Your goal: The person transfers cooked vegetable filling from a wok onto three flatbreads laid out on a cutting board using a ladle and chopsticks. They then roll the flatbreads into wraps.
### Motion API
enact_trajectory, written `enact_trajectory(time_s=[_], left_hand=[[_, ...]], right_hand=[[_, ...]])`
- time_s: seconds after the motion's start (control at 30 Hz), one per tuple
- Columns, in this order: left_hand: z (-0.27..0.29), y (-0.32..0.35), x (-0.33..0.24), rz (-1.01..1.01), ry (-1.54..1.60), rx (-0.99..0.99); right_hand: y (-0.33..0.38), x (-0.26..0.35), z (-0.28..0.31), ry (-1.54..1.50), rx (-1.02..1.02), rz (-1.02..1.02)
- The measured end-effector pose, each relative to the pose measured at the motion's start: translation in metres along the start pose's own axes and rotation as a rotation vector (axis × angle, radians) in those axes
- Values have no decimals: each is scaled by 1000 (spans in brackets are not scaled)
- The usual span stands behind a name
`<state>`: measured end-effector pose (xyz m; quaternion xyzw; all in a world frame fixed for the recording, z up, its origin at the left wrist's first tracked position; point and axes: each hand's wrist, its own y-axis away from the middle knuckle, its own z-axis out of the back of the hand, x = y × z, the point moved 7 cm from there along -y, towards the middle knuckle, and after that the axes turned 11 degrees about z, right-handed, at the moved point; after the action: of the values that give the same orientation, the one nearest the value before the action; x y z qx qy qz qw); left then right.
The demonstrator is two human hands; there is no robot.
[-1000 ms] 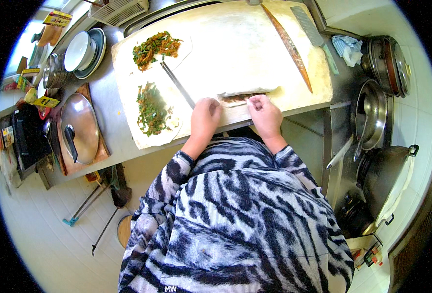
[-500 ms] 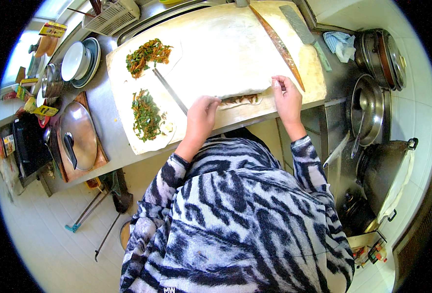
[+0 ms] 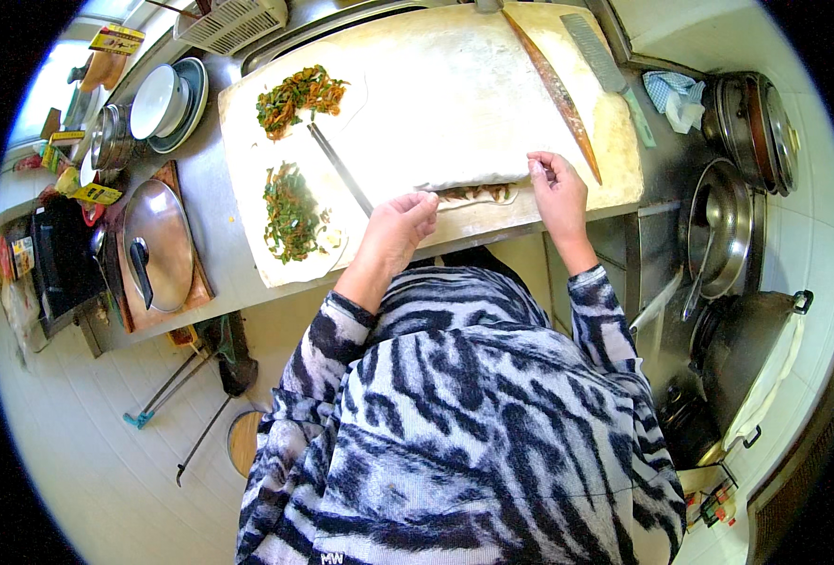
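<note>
Directly in front of me, a sheet of dough (image 3: 469,175) is folded partly over a strip of chopped filling (image 3: 478,194), which still shows along the near side. My left hand (image 3: 400,226) is closed, its thumb and fingertips pinching the dough's left end. At the right end, my right hand (image 3: 560,186) pinches the dough's edge between thumb and fingers. Two flat dough pieces lie to the left, bearing a far heap of green and orange filling (image 3: 296,100) and a near heap (image 3: 288,215). Beside them rest chopsticks (image 3: 340,168).
A tapered wooden rolling pin (image 3: 558,94) and a long blade with a pale green handle (image 3: 639,118) lie on the board's (image 3: 619,169) right. A pan lid (image 3: 159,245) and stacked bowls (image 3: 158,102) stand left. A wok with a ladle (image 3: 718,221) sits on the right.
My left hand has shifted slightly toward me, its fingertips now at the dough's left end. The right hand keeps its pinch. The whole view has moved slightly.
</note>
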<state>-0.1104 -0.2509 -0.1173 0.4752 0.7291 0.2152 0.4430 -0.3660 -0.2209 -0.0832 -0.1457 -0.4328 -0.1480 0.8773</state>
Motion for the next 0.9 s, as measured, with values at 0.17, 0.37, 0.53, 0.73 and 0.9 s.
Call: enact_trajectory(time_s=[0.17, 0.37, 0.53, 0.73, 0.9], left_hand=[[8, 3, -5, -199, -546, -324], [13, 2, -1, -211, -425, -336], [13, 19, -14, -341, -555, -460], [-10, 18, -68, -797, -1005, -580], [-14, -20, -74, -827, -1385, -355]], right_hand=[[1, 4, -3, -39, 18, -5], [10, 11, -4, -33, 42, -1], [17, 17, -1, 24, 23, 58], [-12, 28, -5, 235, 153, 374], [-28, 23, -39, 280, 459, 496]])
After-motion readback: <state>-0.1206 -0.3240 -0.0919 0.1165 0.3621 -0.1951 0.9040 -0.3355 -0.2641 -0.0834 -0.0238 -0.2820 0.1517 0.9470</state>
